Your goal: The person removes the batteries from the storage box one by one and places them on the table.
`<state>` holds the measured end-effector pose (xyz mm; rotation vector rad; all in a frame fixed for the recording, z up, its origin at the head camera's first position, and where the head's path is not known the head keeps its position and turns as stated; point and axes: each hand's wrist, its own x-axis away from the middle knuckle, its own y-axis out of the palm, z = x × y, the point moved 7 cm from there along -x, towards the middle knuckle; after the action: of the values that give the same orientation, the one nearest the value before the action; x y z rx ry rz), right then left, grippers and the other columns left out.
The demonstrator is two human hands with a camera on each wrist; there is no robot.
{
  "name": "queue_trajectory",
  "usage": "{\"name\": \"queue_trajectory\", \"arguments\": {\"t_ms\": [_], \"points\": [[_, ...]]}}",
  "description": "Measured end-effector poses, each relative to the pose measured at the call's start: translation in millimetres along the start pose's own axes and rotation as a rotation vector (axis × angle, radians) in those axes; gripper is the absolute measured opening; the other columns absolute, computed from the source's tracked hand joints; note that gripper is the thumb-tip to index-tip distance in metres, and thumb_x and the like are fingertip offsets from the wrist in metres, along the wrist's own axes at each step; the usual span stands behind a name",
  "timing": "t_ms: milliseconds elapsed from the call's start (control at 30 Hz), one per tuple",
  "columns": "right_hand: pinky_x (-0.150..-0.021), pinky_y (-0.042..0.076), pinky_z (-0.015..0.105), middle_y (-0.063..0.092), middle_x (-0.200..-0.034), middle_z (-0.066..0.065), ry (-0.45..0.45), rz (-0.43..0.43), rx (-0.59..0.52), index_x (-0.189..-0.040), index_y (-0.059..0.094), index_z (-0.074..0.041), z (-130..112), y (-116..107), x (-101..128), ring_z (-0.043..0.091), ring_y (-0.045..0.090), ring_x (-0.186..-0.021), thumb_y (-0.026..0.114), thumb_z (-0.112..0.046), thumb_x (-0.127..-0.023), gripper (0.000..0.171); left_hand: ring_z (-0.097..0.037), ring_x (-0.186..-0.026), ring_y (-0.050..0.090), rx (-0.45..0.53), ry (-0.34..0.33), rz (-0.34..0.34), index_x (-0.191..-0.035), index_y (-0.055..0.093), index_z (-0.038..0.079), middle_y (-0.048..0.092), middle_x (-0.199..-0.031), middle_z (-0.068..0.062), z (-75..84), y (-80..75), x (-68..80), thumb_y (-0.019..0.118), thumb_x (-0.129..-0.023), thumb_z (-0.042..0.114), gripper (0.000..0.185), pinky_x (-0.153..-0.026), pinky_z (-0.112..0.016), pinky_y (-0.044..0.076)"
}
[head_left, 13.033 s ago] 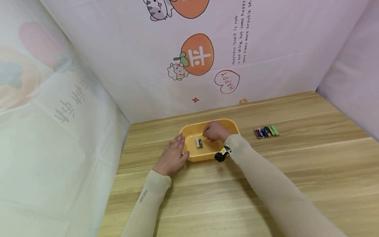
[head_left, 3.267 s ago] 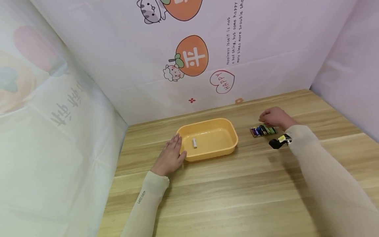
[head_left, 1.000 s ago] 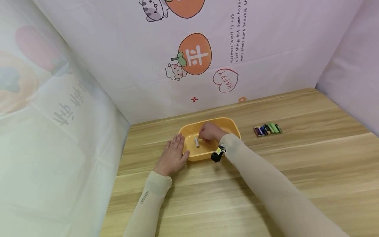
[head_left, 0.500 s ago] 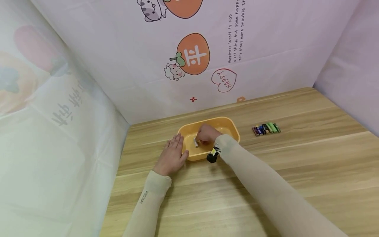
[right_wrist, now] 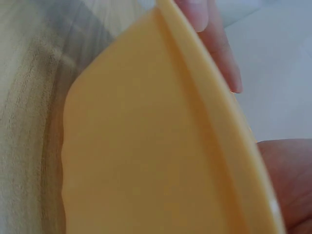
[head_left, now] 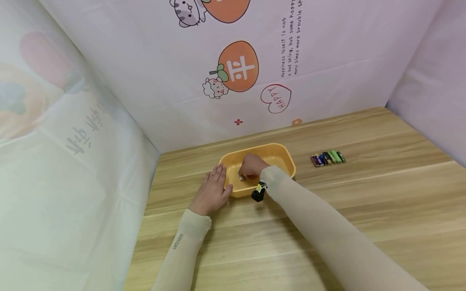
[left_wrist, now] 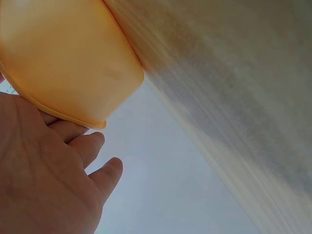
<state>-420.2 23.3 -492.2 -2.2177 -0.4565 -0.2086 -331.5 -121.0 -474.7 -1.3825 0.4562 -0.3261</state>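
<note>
A yellow plastic tray sits on the table. The left hand rests against its left end, fingers stretched along the rim and thumb near the front corner. In the left wrist view the left hand touches the tray's rim from outside. Inside the tray, the right hand bends down with curled fingers and pinches a small white battery, mostly hidden by the fingertips. The right wrist view shows the tray's outer wall, which hides the battery; part of the right hand shows beyond the rim.
To the right of the tray, several batteries in purple, blue, black and green lie side by side in a row on the wooden table. A white printed cloth stands behind the table and along both sides.
Earlier, a dark battery left the tray and later lay at the row's right end. The right hand has returned to the tray, moved slightly left and closed its fingers over the white battery.
</note>
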Motion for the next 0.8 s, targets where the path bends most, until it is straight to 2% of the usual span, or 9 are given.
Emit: {"name": "queue_trajectory", "arguments": {"t_ms": [233,433,667,800], "points": [[-0.04,0.039,0.027,0.047,-0.045,0.0,-0.035,0.03,0.054,-0.064,0.072,-0.003,-6.0,1.1,0.1,0.013,0.043,-0.039,0.07,-0.006,-0.076,0.012,-0.025,-0.147,0.009,0.01,-0.015,-0.01,-0.154,0.018,0.001,0.011,-0.161,-0.01,0.3,-2.2,0.6,0.038,-0.104,0.039,0.066,-0.117,-0.045,0.011],[-0.039,0.035,0.025,0.049,-0.042,0.0,-0.04,0.062,0.128,-0.061,0.071,-0.001,-7.0,-2.7,3.6,0.012,0.042,-0.037,0.058,0.001,-0.075,0.02,-0.027,-0.147,0.011,0.008,-0.012,-0.01,-0.154,0.018,0.002,0.012,-0.161,-0.011,0.8,-2.0,0.8,0.038,-0.104,0.04,0.066,-0.117,-0.046,0.013],[-0.039,0.036,0.025,0.051,-0.042,0.001,-0.039,0.064,0.133,-0.052,0.066,-0.007,-4.4,-4.3,1.6,0.013,0.044,-0.036,0.054,-0.001,-0.078,0.03,-0.026,-0.147,0.009,0.004,-0.009,-0.009,-0.154,0.017,0.002,0.011,-0.161,-0.01,0.7,-1.7,0.6,0.037,-0.104,0.04,0.067,-0.117,-0.046,0.012],[-0.038,0.035,0.025,0.05,-0.043,0.002,-0.057,0.051,0.098,-0.05,0.063,-0.007,-3.1,-3.9,1.3,0.013,0.043,-0.036,0.054,0.0,-0.078,0.031,-0.028,-0.147,0.011,-0.001,-0.005,-0.007,-0.154,0.018,0.001,0.011,-0.161,-0.011,0.6,-1.1,0.4,0.037,-0.104,0.04,0.067,-0.117,-0.046,0.012]]}}
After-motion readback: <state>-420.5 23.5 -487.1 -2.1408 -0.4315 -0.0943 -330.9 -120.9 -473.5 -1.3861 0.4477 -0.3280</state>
